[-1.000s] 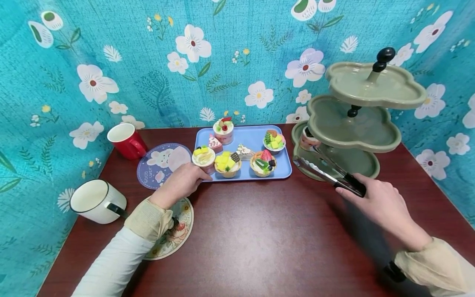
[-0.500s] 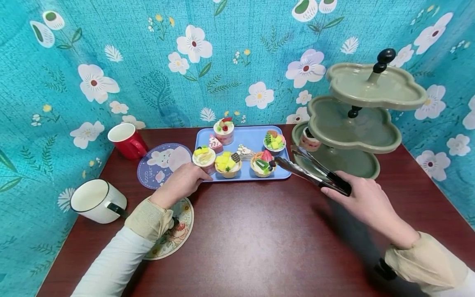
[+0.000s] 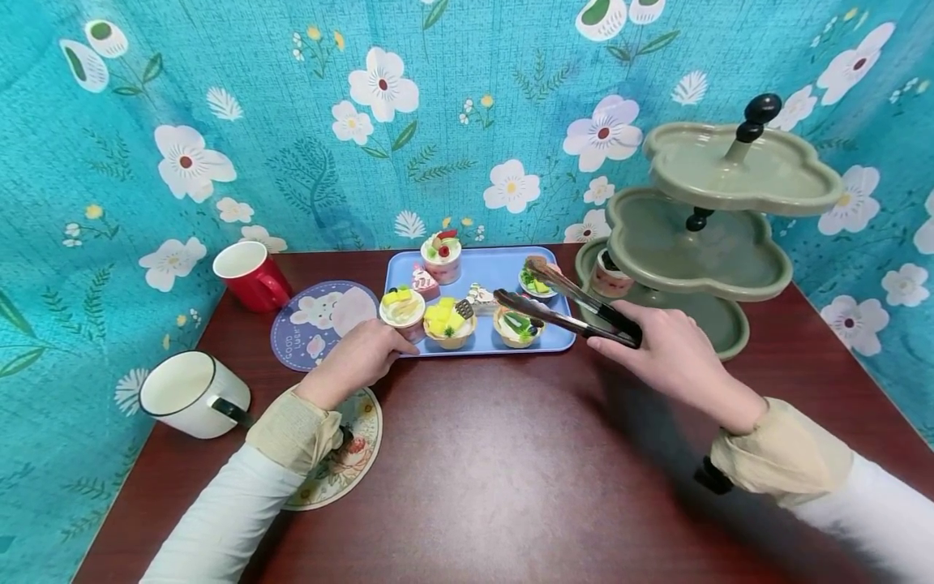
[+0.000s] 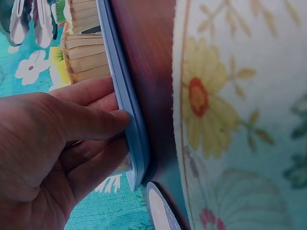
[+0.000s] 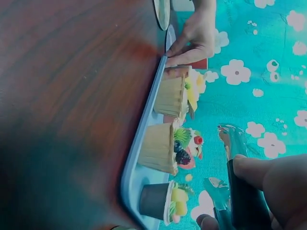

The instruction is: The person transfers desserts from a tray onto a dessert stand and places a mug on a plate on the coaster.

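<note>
The tongs (image 3: 600,309) are positioned above the right part of the blue tray (image 3: 490,261), tips apart; the right hand (image 3: 673,347) grips them by the handle end. The tray lies at the far middle of the table (image 3: 467,478) and carries small cakes (image 3: 447,320). The left hand (image 3: 359,357) pinches its near left corner. A green tiered stand (image 3: 696,255) is located to the right; a red mug (image 3: 251,280) stands far left.

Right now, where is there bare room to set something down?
The widest free patch of table lies between the tray, floral mat and right sleeve. The stand's top tier is bare too. It's crowded along the tray's front edge, with desserts and the left hand, and at far left, with the red mug and white mug.
</note>
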### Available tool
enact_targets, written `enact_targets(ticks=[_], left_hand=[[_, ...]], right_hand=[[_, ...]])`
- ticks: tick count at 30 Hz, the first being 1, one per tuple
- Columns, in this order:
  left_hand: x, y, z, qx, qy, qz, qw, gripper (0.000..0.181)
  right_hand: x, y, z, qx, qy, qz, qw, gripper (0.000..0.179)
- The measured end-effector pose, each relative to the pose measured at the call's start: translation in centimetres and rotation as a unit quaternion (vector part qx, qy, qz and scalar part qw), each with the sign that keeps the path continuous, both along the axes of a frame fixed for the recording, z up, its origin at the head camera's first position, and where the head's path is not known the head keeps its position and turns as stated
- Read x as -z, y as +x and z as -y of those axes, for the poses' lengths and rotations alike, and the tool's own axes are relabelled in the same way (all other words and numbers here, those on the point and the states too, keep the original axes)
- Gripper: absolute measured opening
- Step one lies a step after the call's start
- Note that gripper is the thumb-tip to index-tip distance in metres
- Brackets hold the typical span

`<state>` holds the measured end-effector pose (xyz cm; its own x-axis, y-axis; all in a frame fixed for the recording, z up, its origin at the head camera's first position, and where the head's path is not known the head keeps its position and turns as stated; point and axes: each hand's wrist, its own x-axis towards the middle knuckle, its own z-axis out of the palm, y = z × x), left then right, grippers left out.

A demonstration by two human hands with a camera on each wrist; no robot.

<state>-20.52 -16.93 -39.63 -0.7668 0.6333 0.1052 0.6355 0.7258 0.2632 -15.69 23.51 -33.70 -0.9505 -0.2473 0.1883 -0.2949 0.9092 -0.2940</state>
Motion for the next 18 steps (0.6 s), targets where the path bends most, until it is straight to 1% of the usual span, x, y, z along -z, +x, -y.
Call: enact_targets(ticks=[6, 9, 13, 16, 18], left_hand=[[-0.1, 0.0, 0.1, -0.002, -0.004, 0.003, 1.0000, 0.027], [-0.1, -0.1, 0.1, -0.003, -0.005, 0.000, 1.0000, 0.028], [0.0, 0.0, 0.2, -0.004, -0.006, -0.001, 1.0000, 0.027], [0.0, 0.0, 0.2, -0.001, -0.004, -0.003, 1.0000, 0.026], [0.1, 0.0, 0.2, 0.000, -0.002, -0.005, 1.0000, 0.025]], right_hand=[[-1.1, -2.4, 1.9, -0.008, 0.012, 0.014, 0.9998, 0.069], [-1.5, -4.0, 2.9, -0.011, 0.019, 0.026, 0.9994, 0.064], [-1.5, -6.2, 4.4, -0.016, 0.033, 0.040, 0.9985, 0.052], [-1.5, -7.7, 5.4, -0.013, 0.045, 0.045, 0.9979, 0.053], [-1.4, -8.5, 6.1, -0.007, 0.051, 0.054, 0.9972, 0.057]])
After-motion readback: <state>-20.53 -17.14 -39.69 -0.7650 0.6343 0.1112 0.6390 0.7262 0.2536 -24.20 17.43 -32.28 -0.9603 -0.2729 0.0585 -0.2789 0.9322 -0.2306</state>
